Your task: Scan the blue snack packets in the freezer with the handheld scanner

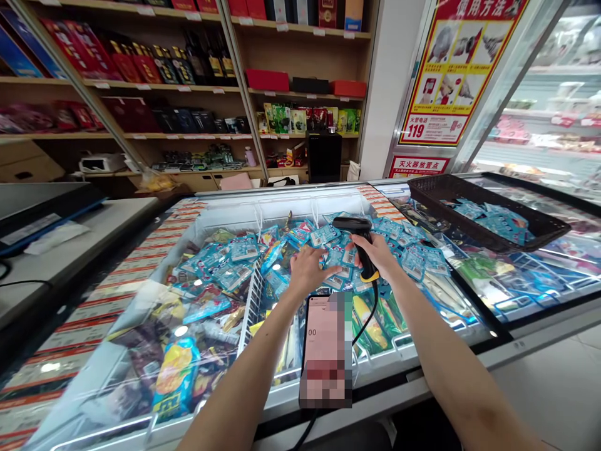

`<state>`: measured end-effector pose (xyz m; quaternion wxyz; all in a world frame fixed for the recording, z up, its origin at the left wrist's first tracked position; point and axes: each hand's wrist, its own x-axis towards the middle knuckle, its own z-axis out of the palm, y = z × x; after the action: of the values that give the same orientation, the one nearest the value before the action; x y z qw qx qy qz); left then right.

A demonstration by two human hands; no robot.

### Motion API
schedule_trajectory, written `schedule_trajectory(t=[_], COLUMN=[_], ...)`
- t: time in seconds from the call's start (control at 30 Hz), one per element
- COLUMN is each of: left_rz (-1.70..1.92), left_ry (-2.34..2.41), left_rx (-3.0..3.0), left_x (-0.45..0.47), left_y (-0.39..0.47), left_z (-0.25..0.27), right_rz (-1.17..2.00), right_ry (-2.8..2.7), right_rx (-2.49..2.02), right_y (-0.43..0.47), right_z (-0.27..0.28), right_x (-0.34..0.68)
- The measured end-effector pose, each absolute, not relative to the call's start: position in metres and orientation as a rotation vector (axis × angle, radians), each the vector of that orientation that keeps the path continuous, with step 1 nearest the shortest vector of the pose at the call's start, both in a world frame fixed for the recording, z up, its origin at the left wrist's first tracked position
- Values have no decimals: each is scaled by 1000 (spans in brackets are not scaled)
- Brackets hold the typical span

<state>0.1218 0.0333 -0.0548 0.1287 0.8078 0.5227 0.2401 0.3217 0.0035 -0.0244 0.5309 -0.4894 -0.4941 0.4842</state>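
Note:
My right hand (pixel 377 254) is wrapped round the handle of a black and yellow barcode scanner (pixel 353 224), whose head points left over the packets. A cable runs from the handle down past the phone. My left hand (pixel 307 269) is just left of the scanner, thumb and fingers apart, over small blue packets (pixel 323 235); whether it touches one I cannot tell. Several more blue packets (pixel 425 262) with printed barcodes lie spread across the glass top of the freezer (pixel 263 207). A phone (pixel 317 351) with a pink, partly blurred screen lies at the front edge.
A dark woven basket (pixel 544 238) with more blue packets stands on the freezer at the right. Wrapped ice creams (pixel 176 376) and wire dividers (pixel 251 304) show under the glass. A counter (pixel 94 244) is at the left; stocked shelves (pixel 188 134) line the back.

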Motion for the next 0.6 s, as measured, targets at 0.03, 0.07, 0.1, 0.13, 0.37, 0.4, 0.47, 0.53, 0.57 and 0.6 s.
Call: schedule_trajectory(t=[0.03,0.07,0.1,0.13,0.37,0.4,0.47,0.53,0.57,0.6], left_rz=[684,676,676,686,871,900,952,1015,1058,1113], left_ry=[1510,1504,1500,1498,1480,1501,1562,1612,1626,1630], left_rx=[2341,2318,2282,2239,2038,2013,1953,1908,1894,1882], left_x=[120,118,115,111,94,93,91,88,86,84], left_y=[37,40,43,46,47,46,46,47,48,49], left_z=[-56,-58,-59,-59,-62,-62,-62,-62,-62,-63], right_rz=[1156,1154,1152,1151,1151,1154,1159,1161,1164,1169], right_ry=[-1180,-1186,-1199,-1212,-1197,-1201,-1210,-1207,-1203,-1200], right_rx=[-1166,-1158,-1146,-1136,-1153,-1146,-1141,-1144,-1143,-1140], right_y=[3,2,1,0,0,-1,-3,-5,-5,-6], right_z=[-23,-23,-22,-23,-25,-24,-21,-19,-18,-17], right_x=[322,322,322,323,321,321,320,319,319,319])
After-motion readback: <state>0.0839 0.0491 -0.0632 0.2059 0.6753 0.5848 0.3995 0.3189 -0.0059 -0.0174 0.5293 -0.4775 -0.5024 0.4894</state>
